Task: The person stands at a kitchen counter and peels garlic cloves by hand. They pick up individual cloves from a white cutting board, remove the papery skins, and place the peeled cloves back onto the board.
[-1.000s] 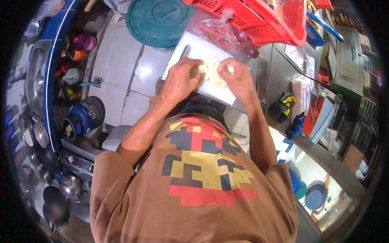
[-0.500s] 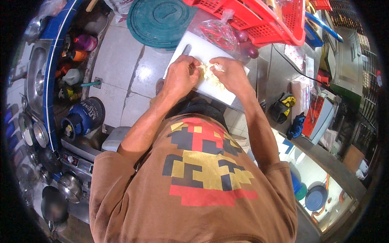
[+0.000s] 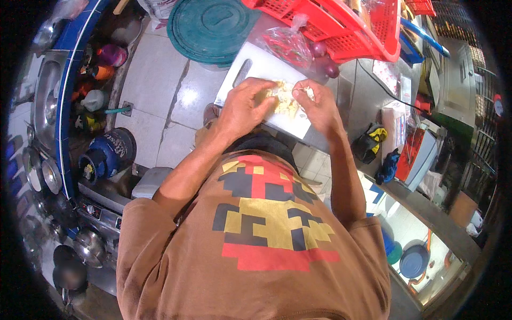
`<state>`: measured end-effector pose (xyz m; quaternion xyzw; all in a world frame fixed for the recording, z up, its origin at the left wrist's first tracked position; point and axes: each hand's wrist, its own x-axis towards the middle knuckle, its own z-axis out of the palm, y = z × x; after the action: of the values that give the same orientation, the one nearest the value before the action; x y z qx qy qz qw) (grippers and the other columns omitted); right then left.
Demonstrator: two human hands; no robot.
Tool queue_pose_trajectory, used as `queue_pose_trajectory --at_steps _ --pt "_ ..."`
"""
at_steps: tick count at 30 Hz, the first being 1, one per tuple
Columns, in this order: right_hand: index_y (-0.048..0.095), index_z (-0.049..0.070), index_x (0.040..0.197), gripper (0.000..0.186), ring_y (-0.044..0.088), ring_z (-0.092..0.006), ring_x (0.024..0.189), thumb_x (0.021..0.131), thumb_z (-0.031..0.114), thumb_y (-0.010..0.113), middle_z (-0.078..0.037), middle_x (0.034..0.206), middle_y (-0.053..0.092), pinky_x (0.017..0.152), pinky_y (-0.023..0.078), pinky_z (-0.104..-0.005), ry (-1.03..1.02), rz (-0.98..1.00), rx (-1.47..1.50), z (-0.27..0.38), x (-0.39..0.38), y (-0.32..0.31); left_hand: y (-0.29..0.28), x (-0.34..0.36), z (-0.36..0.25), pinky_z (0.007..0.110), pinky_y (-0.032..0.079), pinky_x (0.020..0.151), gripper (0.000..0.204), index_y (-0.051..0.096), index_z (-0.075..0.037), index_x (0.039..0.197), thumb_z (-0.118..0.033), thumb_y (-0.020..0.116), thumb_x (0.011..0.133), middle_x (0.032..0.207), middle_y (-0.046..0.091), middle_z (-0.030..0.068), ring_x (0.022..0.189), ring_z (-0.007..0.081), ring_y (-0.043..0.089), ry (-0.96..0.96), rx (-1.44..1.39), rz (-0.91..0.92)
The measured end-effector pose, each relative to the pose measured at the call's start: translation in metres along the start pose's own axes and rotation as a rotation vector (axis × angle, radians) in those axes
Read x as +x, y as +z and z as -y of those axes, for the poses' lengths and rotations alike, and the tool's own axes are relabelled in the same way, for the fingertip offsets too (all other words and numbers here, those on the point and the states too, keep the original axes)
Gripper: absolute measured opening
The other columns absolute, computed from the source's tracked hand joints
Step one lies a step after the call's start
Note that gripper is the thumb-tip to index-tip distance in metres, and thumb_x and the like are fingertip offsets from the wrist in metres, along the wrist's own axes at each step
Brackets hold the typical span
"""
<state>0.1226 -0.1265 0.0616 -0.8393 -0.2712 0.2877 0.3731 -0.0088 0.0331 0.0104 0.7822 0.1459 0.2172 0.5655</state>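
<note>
A white cutting board (image 3: 259, 63) with a handle slot lies at the edge of a metal counter. On it is a heap of pale yellow-white pieces (image 3: 288, 104) that look like garlic. My left hand (image 3: 242, 109) curves round the heap's left side, its thumb and index finger apart; whether anything sits in its palm is hidden. At the heap's right side my right hand (image 3: 322, 109) pinches a small whitish piece between thumb and fingertips. Beyond the board lie a clear plastic bag of red chilies (image 3: 288, 47) and several red onions (image 3: 330, 70).
A red plastic basket (image 3: 330, 26) stands on the counter behind the bag. A green round lid (image 3: 210, 26) is at the far left, above the tiled floor (image 3: 186, 114). A blue gas cylinder (image 3: 114, 152) stands to the left. A black cable (image 3: 384, 92) crosses the counter at right.
My left hand has opened from a pinch and spread beside the heap. My right hand has shifted slightly right, its fingertips now pinched together. More of the board's handle slot shows.
</note>
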Motion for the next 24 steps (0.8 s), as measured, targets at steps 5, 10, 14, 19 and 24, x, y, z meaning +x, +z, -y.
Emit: queue_pose_trajectory --at_steps 5,10,14,19,24 --pt "0.064 0.003 0.098 0.017 0.052 -0.0055 0.066 0.096 0.020 0.062 0.000 0.079 0.061 0.060 0.043 -0.0228 0.185 0.024 0.431 -0.005 -0.011 0.012 0.009 0.005 -0.011 0.024 0.043 0.059 0.028 0.070 -0.003 0.110 -0.013 0.076 0.084 0.082 0.068 0.0018 0.064 0.0050 0.048 -0.232 -0.131 0.292" --pt "0.064 0.000 0.098 0.016 0.057 -0.0087 0.071 0.094 0.015 0.065 -0.001 0.082 0.064 0.064 0.047 -0.0262 0.119 -0.039 0.343 -0.007 -0.015 0.014 0.016 0.005 -0.002 0.022 0.046 0.063 0.024 0.071 -0.001 0.110 -0.014 0.073 0.089 0.086 0.069 -0.0009 0.070 0.0041 0.053 -0.332 -0.250 0.285" --pt "0.065 0.000 0.101 0.016 0.066 -0.0191 0.080 0.090 0.011 0.069 -0.010 0.088 0.069 0.072 0.051 -0.0315 -0.103 -0.108 0.049 -0.002 -0.018 0.012 0.018 0.004 0.001 0.027 0.047 0.060 0.028 0.073 0.000 0.107 -0.020 0.072 0.088 0.075 0.068 0.0062 0.065 0.0069 0.054 -0.337 -0.285 0.237" --pt "0.066 0.003 0.102 0.017 0.069 -0.0311 0.086 0.087 0.010 0.070 -0.018 0.093 0.069 0.078 0.052 -0.0364 -0.144 -0.142 -0.153 0.000 -0.017 0.011 0.017 0.007 -0.003 0.025 0.048 0.067 0.025 0.072 0.001 0.109 -0.019 0.068 0.094 0.084 0.070 0.0027 0.074 0.0058 0.057 -0.356 -0.252 0.276" --pt "0.066 0.003 0.101 0.016 0.067 -0.0351 0.086 0.088 0.009 0.069 -0.019 0.093 0.068 0.078 0.052 -0.0398 -0.046 -0.089 -0.095 0.005 -0.017 0.011 0.017 0.007 0.000 0.024 0.049 0.071 0.024 0.071 0.001 0.109 -0.019 0.066 0.096 0.087 0.070 0.0009 0.079 0.0061 0.058 -0.377 -0.262 0.274"
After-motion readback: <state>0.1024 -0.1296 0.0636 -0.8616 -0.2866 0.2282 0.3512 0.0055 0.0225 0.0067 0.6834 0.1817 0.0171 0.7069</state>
